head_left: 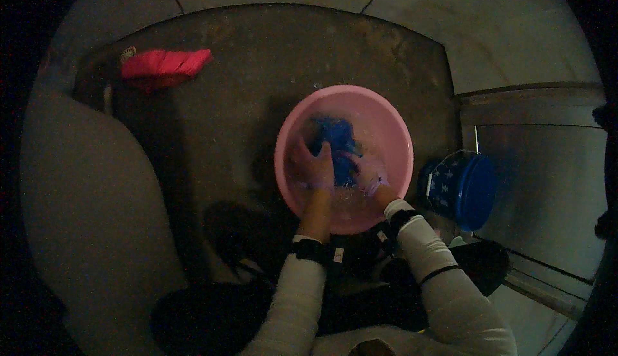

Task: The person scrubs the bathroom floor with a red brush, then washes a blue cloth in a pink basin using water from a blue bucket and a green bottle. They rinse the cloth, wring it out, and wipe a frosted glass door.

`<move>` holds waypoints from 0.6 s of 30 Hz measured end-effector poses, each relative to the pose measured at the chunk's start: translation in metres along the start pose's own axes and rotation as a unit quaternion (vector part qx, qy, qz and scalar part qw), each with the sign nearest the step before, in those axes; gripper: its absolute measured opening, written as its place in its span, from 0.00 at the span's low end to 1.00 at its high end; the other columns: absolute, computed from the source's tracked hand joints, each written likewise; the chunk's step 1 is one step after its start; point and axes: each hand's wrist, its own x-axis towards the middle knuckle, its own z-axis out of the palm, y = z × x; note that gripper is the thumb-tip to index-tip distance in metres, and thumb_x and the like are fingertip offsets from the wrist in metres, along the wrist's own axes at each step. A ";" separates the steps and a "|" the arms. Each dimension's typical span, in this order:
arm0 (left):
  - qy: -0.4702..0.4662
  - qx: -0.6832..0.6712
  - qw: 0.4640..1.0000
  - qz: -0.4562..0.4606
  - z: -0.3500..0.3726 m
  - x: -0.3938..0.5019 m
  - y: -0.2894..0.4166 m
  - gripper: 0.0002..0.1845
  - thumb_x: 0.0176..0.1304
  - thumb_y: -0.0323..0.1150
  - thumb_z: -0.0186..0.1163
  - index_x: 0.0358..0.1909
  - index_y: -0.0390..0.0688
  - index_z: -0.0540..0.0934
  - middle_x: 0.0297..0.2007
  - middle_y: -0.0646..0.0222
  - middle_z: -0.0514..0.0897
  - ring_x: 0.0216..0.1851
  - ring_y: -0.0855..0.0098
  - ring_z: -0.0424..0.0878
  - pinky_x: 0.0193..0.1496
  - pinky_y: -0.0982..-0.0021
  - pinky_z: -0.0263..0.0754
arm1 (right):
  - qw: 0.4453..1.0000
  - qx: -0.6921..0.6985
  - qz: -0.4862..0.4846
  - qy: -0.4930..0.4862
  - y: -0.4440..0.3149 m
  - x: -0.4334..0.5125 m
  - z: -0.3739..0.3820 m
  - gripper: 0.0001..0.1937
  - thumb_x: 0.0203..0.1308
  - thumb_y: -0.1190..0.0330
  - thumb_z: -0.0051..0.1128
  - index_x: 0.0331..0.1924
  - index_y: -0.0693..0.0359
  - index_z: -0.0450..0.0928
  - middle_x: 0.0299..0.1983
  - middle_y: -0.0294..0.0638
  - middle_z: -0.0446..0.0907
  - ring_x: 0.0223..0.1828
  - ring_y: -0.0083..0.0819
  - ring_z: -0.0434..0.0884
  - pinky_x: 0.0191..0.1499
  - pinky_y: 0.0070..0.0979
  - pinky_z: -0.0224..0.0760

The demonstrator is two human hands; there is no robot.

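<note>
A round pink plastic basin (345,92) stands on the dark floor before me, with some liquid in it. Inside lies a wet blue cloth (333,131), bunched up. My left hand (316,165) is in the basin at the cloth's left side, thumb and fingers spread against it. On the cloth's right side is my right hand (368,167), its fingers touching the blue fabric. Both hands are partly blurred and look wet or soapy. Whether the right fingers grip the cloth is hard to tell.
A blue bucket (458,189) with a wire handle stands right of the basin, beside a pale panelled door or cabinet (545,182). A bright pink-red folded cloth or brush-like item (166,66) lies at the upper left. A large grey surface (96,187) rises on the left.
</note>
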 end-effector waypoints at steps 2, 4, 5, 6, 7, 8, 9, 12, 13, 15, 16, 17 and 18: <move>0.008 0.017 1.000 -0.008 -0.001 -0.004 0.004 0.41 0.59 0.45 0.67 0.71 0.41 0.63 0.69 0.50 0.66 0.71 0.52 0.62 0.74 0.52 0.53 | 0.978 0.163 0.127 0.026 0.008 0.012 -0.002 0.27 0.65 0.69 0.52 0.69 0.58 0.66 0.61 0.54 0.75 0.61 0.46 0.75 0.63 0.38 0.69; -0.052 -0.019 0.997 -0.053 -0.002 -0.011 0.012 0.41 0.60 0.46 0.66 0.71 0.41 0.63 0.69 0.51 0.67 0.70 0.52 0.63 0.73 0.53 0.54 | 0.927 0.315 0.202 0.029 0.010 0.020 -0.012 0.25 0.67 0.70 0.50 0.68 0.60 0.67 0.59 0.51 0.76 0.59 0.43 0.76 0.63 0.34 0.69; -0.089 -0.046 0.991 -0.090 -0.003 -0.014 0.017 0.41 0.61 0.47 0.66 0.71 0.41 0.63 0.69 0.52 0.67 0.70 0.53 0.63 0.73 0.53 0.55 | 0.891 0.382 0.246 0.009 0.007 0.022 -0.020 0.24 0.67 0.69 0.49 0.68 0.60 0.68 0.58 0.51 0.77 0.58 0.41 0.76 0.63 0.31 0.69; -0.128 -0.084 0.979 -0.133 -0.003 -0.019 0.023 0.41 0.61 0.47 0.65 0.72 0.42 0.62 0.69 0.53 0.67 0.69 0.53 0.64 0.73 0.53 0.56 | 0.876 0.431 0.215 0.003 0.004 0.017 -0.031 0.23 0.68 0.66 0.49 0.66 0.61 0.69 0.56 0.50 0.78 0.55 0.41 0.78 0.61 0.32 0.71; -0.164 -0.121 0.963 -0.176 -0.005 -0.023 0.028 0.41 0.62 0.48 0.65 0.72 0.42 0.62 0.68 0.53 0.67 0.69 0.53 0.65 0.72 0.53 0.57 | 0.855 0.478 0.201 -0.012 -0.002 0.007 -0.043 0.23 0.69 0.62 0.50 0.65 0.61 0.71 0.55 0.48 0.79 0.52 0.42 0.80 0.60 0.32 0.72; -0.197 -0.209 0.933 -0.218 -0.007 -0.027 0.034 0.40 0.62 0.49 0.64 0.72 0.42 0.62 0.68 0.54 0.68 0.69 0.53 0.65 0.72 0.54 0.57 | 0.828 0.523 0.202 -0.025 -0.007 -0.006 -0.059 0.23 0.70 0.59 0.50 0.63 0.62 0.73 0.53 0.47 0.81 0.49 0.42 0.81 0.58 0.33 0.73; -0.226 -0.310 0.885 -0.263 -0.010 -0.030 0.041 0.40 0.63 0.49 0.64 0.72 0.42 0.62 0.68 0.55 0.68 0.68 0.54 0.66 0.72 0.54 0.58 | 0.813 0.547 0.194 -0.057 -0.013 -0.021 -0.077 0.23 0.70 0.58 0.49 0.63 0.62 0.73 0.54 0.46 0.81 0.50 0.40 0.81 0.58 0.32 0.73; -0.281 -0.541 0.710 -0.353 -0.021 -0.033 0.056 0.40 0.65 0.51 0.62 0.73 0.43 0.61 0.68 0.57 0.68 0.67 0.55 0.67 0.71 0.55 0.60 | 0.725 0.631 0.244 -0.131 -0.019 -0.058 -0.118 0.23 0.71 0.57 0.47 0.63 0.62 0.73 0.56 0.43 0.80 0.51 0.35 0.81 0.59 0.32 0.72; -0.291 -0.585 0.663 -0.365 -0.025 -0.032 0.062 0.40 0.65 0.51 0.61 0.73 0.43 0.61 0.68 0.58 0.69 0.67 0.55 0.68 0.71 0.55 0.61 | 0.674 0.671 0.278 -0.137 -0.020 -0.069 -0.126 0.24 0.72 0.56 0.46 0.64 0.62 0.72 0.57 0.42 0.79 0.52 0.34 0.80 0.59 0.32 0.72; -0.281 -0.562 0.695 -0.349 -0.026 -0.031 0.072 0.40 0.66 0.52 0.61 0.73 0.42 0.61 0.67 0.58 0.70 0.66 0.56 0.70 0.69 0.56 0.64 | 0.634 0.700 0.303 -0.125 -0.019 -0.081 -0.134 0.25 0.72 0.54 0.45 0.64 0.61 0.72 0.57 0.41 0.79 0.51 0.33 0.80 0.59 0.32 0.72; -0.266 -0.512 0.745 -0.335 -0.026 -0.031 0.078 0.40 0.65 0.52 0.62 0.72 0.41 0.62 0.66 0.58 0.71 0.65 0.56 0.71 0.67 0.57 0.66 | 0.650 0.692 0.295 -0.106 -0.019 -0.084 -0.134 0.26 0.72 0.52 0.45 0.65 0.61 0.71 0.58 0.41 0.79 0.51 0.33 0.81 0.59 0.32 0.72; -0.259 -0.459 0.789 -0.316 -0.023 -0.032 0.085 0.40 0.65 0.51 0.62 0.72 0.40 0.63 0.65 0.58 0.72 0.64 0.57 0.71 0.66 0.57 0.68 | 0.672 0.672 0.305 -0.061 -0.020 -0.085 -0.132 0.27 0.72 0.50 0.45 0.65 0.61 0.71 0.58 0.41 0.78 0.50 0.33 0.81 0.59 0.31 0.73; -0.235 -0.429 0.812 -0.318 -0.020 -0.035 0.091 0.39 0.64 0.50 0.63 0.71 0.39 0.64 0.64 0.57 0.73 0.63 0.57 0.72 0.65 0.58 0.68 | 0.656 0.685 0.310 -0.062 -0.021 -0.086 -0.129 0.28 0.71 0.48 0.46 0.65 0.60 0.71 0.58 0.41 0.78 0.50 0.34 0.81 0.59 0.32 0.73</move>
